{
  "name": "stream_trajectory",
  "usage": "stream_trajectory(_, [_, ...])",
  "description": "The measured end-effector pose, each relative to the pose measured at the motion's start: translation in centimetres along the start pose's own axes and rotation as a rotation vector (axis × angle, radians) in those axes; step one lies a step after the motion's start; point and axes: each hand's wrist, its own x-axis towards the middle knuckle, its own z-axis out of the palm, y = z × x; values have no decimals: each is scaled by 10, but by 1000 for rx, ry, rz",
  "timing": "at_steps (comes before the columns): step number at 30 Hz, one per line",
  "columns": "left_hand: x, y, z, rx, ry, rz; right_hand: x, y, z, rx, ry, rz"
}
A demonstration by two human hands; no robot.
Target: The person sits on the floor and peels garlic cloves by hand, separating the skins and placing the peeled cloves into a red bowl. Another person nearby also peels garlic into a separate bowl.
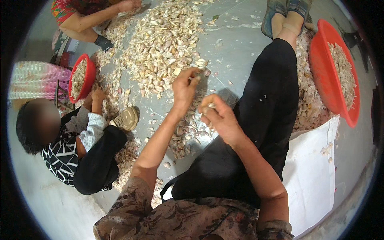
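Note:
My left hand (185,91) is closed, fingers curled toward the thumb, at the near edge of a big heap of garlic cloves (164,44). Whatever its fingertips hold is too small to make out. To its right and closer to me, my right hand (222,120) pinches a pale garlic clove (211,105) between thumb and fingers. The hands are apart, above the floor beside my outstretched legs in black trousers (264,96). Beneath them lie scattered cloves and skins (184,138).
A large red tub (320,60) of peeled cloves stands right of my legs, by garlic skins (306,100) and a white sheet (314,172). One person (96,148) sits at left beside a smaller red tub (90,74); another person's arm (92,22) reaches in at far left.

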Motion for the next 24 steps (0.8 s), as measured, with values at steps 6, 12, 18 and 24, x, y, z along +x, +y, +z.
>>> stream_trajectory(6, [25, -35, 41, 289, -110, 286, 3, -3, -5, 126, -36, 77])
stream_trajectory(12, [-15, 27, -7, -791, -280, -331, 8, 4, -9, -29, 247, -95])
stream_trajectory(18, [-80, 65, -31, -965, -176, -286, 1, 2, -1, -361, 106, -386])
stream_trajectory(24, [-102, 76, -36, -1079, -54, -333, -8, 5, -4, 192, -43, -261])
